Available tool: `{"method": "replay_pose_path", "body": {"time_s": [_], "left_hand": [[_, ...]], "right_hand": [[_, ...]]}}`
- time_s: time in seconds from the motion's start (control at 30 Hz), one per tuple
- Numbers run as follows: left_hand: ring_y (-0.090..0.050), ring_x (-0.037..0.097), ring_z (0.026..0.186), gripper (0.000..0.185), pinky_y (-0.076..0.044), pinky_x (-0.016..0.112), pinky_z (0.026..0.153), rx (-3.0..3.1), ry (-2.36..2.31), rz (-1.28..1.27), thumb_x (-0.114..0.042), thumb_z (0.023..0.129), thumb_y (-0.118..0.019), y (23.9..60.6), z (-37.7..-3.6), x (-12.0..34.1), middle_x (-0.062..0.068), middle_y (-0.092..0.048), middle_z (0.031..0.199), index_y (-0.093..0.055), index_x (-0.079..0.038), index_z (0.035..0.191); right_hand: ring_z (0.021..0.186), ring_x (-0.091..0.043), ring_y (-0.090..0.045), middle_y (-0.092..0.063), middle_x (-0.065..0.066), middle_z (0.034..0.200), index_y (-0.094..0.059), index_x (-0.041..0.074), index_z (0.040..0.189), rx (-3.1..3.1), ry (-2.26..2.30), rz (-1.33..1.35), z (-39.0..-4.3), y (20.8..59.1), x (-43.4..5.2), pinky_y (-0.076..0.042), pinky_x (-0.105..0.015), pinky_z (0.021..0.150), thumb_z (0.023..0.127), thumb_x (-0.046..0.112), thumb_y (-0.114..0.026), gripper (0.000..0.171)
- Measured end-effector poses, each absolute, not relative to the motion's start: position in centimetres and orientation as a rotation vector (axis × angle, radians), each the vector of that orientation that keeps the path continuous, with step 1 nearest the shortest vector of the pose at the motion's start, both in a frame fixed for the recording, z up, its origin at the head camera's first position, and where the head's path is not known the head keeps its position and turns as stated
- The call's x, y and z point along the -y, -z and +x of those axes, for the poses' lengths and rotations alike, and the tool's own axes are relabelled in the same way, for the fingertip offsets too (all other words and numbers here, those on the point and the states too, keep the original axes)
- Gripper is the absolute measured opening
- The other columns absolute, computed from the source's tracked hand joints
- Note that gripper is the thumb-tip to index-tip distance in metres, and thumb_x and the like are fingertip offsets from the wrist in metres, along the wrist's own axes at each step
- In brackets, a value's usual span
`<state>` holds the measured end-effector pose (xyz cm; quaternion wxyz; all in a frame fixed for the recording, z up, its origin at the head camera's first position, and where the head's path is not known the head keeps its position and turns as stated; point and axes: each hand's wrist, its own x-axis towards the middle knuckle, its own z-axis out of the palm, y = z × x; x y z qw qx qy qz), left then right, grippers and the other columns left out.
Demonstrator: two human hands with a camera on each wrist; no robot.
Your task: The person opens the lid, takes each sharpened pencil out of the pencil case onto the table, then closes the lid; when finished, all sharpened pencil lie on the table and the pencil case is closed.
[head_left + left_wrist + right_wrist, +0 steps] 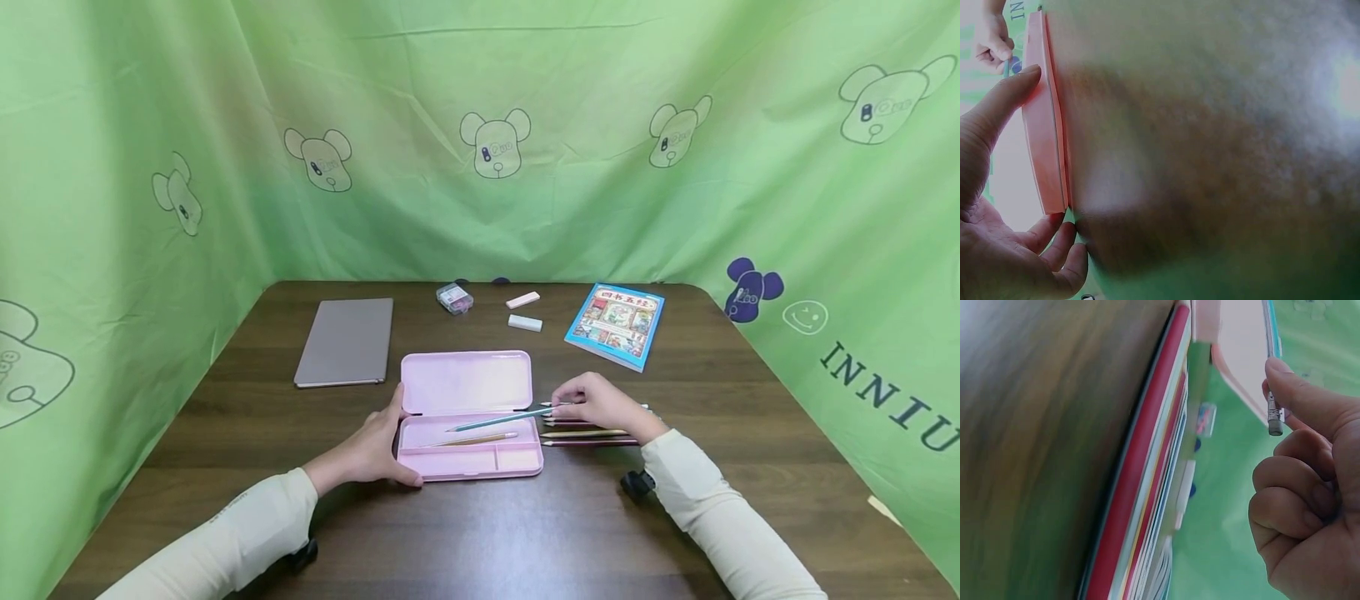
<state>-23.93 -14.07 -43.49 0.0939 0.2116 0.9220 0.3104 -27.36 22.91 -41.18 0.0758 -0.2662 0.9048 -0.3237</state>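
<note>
A pink pencil case [467, 475] lies with its lid [467, 382] raised back, at the middle of the table. My left hand [372, 446] holds its left end, thumb at the front corner and fingers along the side; the left wrist view shows the thumb on the case's front wall [1042, 137]. Between thumb and forefinger, my right hand [600, 406] pinches a blue pencil [495, 421] near its eraser end [1275, 427]. The pencil's tip points left, over the case. Inside the long compartment is a yellowish pencil [480, 439].
Several pencils [588, 433] lie side by side right of the case, partly under my right hand. Farther back are a grey laptop-like slab [347, 342], a small clear box [455, 297], a pink block [522, 300], a white block [525, 322] and a blue-edged book [617, 325].
</note>
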Motion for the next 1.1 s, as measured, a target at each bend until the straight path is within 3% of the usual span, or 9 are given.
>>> {"method": "replay_pose_path", "body": {"time_s": [0.43,0.83,0.97,1.1], "left_hand": [[-0.042,0.035,0.118,0.141,-0.034,0.049,0.099,-2.746,-0.916,0.641,-0.039,0.051,-0.089,43.6,-24.0,14.1,0.013,-0.054,0.128,0.006,0.001,0.146],[-0.042,0.036,0.118,0.141,-0.034,0.050,0.099,-2.751,-0.926,0.656,-0.038,0.050,-0.089,43.6,-24.0,14.1,0.014,-0.054,0.129,0.006,0.001,0.146],[-0.043,0.037,0.117,0.141,-0.034,0.051,0.099,-2.755,-0.928,0.670,-0.038,0.050,-0.089,43.5,-24.0,14.1,0.015,-0.054,0.128,0.006,0.002,0.146],[-0.043,0.037,0.117,0.141,-0.033,0.051,0.099,-2.749,-0.936,0.684,-0.038,0.050,-0.089,43.5,-24.0,14.1,0.015,-0.054,0.128,0.006,0.003,0.146]], "right_hand": [[0.063,-0.003,-0.048,-0.065,0.003,0.074,-0.070,0.012,0.080,-2.751,0.983,-0.752,-26.4,41.2,-26.5,-0.043,-0.021,0.059,0.082,0.019,-0.069,0.008],[0.053,0.002,-0.037,-0.057,0.004,0.063,-0.069,0.010,0.078,-2.774,1.010,-0.628,-24.0,40.8,-30.3,-0.035,-0.019,0.049,0.082,0.017,-0.070,0.008],[0.050,0.003,-0.029,-0.042,0.010,0.056,-0.068,0.010,0.078,-2.799,1.009,-0.603,-23.2,40.8,-31.4,-0.030,-0.019,0.046,0.082,0.017,-0.070,0.009],[0.049,0.004,-0.027,-0.040,0.011,0.056,-0.069,0.008,0.080,-2.804,1.029,-0.589,-22.4,41.0,-32.4,-0.029,-0.019,0.045,0.081,0.016,-0.070,0.009]]}}
